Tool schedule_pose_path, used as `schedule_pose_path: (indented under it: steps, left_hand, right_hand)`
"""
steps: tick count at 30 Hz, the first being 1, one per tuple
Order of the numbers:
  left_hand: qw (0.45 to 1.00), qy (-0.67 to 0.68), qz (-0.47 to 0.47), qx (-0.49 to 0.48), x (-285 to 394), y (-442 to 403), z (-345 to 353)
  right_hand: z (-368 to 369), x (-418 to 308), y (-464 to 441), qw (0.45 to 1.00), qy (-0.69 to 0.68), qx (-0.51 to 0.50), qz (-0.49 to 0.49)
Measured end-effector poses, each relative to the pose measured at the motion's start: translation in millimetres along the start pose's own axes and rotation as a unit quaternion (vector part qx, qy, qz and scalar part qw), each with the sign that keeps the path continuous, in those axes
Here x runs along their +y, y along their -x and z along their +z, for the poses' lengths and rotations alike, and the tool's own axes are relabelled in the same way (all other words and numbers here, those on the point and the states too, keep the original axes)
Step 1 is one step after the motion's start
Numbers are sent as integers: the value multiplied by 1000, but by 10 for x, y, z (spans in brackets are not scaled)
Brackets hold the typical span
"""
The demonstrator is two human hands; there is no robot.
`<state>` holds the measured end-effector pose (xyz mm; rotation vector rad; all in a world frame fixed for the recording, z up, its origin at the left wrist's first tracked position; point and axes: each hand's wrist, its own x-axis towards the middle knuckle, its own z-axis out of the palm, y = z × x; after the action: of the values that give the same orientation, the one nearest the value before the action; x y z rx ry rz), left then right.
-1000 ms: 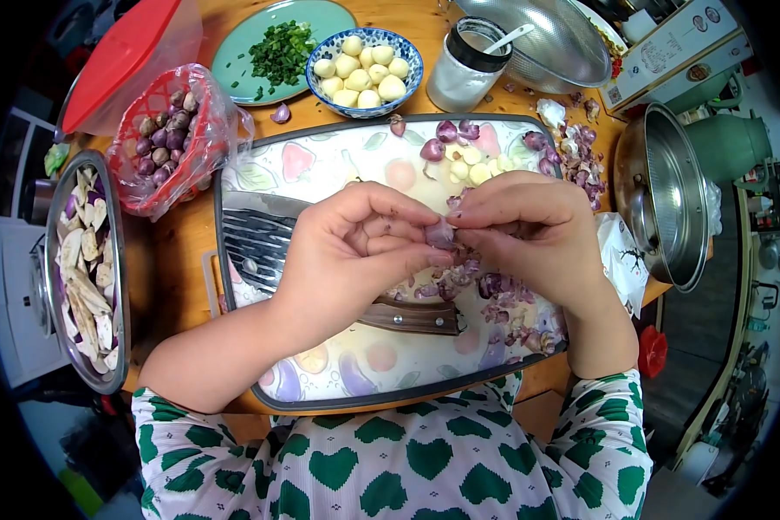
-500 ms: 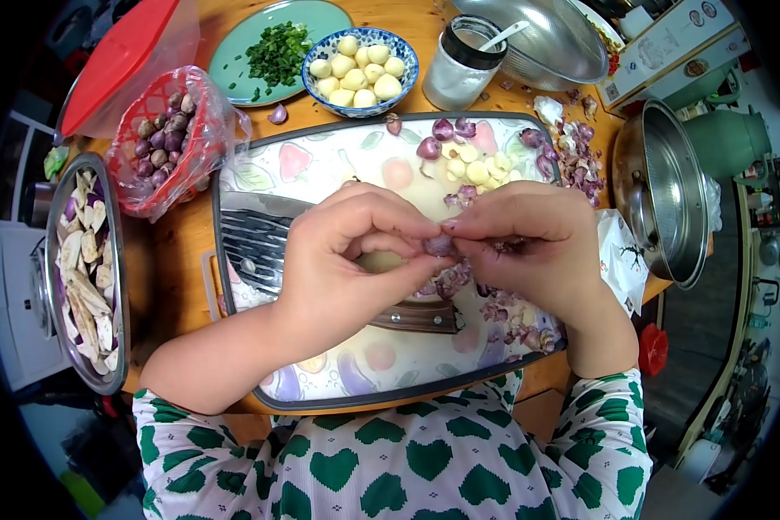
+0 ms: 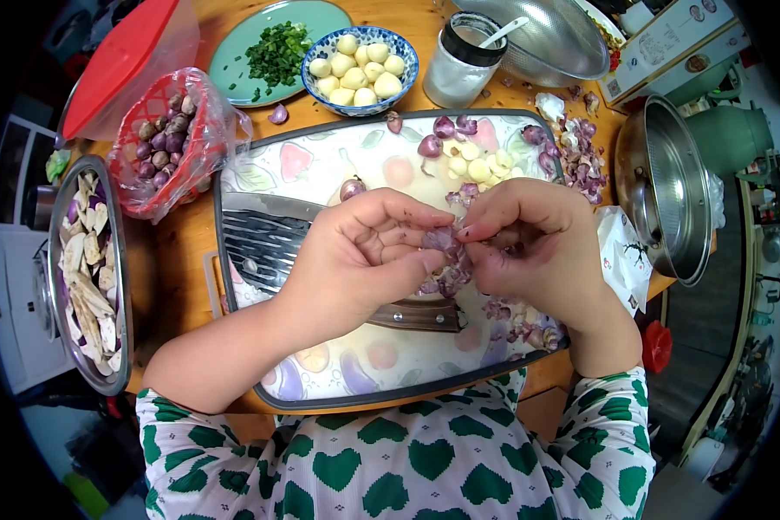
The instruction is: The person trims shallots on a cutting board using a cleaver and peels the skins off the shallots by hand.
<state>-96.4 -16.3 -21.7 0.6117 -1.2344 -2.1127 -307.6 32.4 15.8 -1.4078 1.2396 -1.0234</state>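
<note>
Over the cutting board, my left hand holds a purple-skinned garlic clove between thumb and fingers. My right hand meets it from the other side, its thumb and forefinger pinched at the clove's skin. Beneath both hands lies a kitchen knife, blade pointing left and wooden handle partly covered by my left hand. Peeled garlic cloves sit beyond my right hand, beside unpeeled purple ones. Loose purple skins are scattered by my right wrist. One unpeeled clove rests just past my left hand.
At the back stand a bowl of peeled garlic, a green plate with chopped greens and a jar with a spoon. A red bag of garlic and a tray of cut eggplant are left; a steel pot is right.
My left fingers have opened slightly around the clove, and the right hand has shifted a little. An unpeeled clove formerly behind my left hand now shows beyond it.
</note>
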Motion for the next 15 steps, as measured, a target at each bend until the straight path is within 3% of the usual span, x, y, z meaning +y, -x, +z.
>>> schedule_pose_path:
  steps: [5,8,11,15]
  left_hand:
    - [999,7,36,3,-36,6,-2]
    - [1000,19,-7,-5,3,1,-12]
    - [998,27,-45,16,66,-27,6]
    - [996,69,-64,10,78,-27,-19]
  right_hand:
    - [-45,45,-53,1000,-14,15,24]
    - [-120,-119,-70,993,102,21,50]
    - [-217,-91,-60,955,289,11,-61]
    - [-241,-97,-56,918,376,-26,-123]
